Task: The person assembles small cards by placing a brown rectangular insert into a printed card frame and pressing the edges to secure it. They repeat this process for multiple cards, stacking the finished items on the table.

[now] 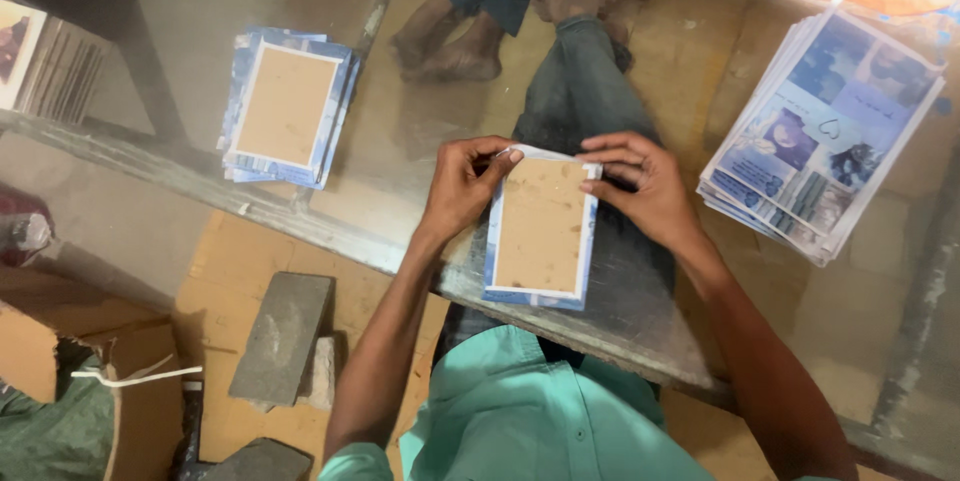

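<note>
Left hand (462, 184) pinches the top-left corner of a brown card panel wrapped in blue-printed paper (540, 229), thumb on top, fingers curled over the upper edge. Right hand (640, 186) pinches the top-right corner, fingertips (598, 153) pressing the white paper flap down over the board. The panel lies flat on a glass desk (420, 141), just in front of the person's teal shirt (520, 411), long side running away from the body.

The step in hand looks like folding the top margin over the board. To do it well, judging from the grip: keep both thumbs level so the fold stays parallel to the board edge, press from the corners toward the middle, and hold the panel flat against the glass so it does not skew.

Further out: a stack of like panels (288, 106) sits to the left on the desk, well apart. A stack of printed photo sheets (822, 131) lies to the right, near the right hand. Through the glass, legs and bare feet (455, 46) show. Below left, grey stone blocks (282, 336) and a cardboard box (60, 341) on the floor.
</note>
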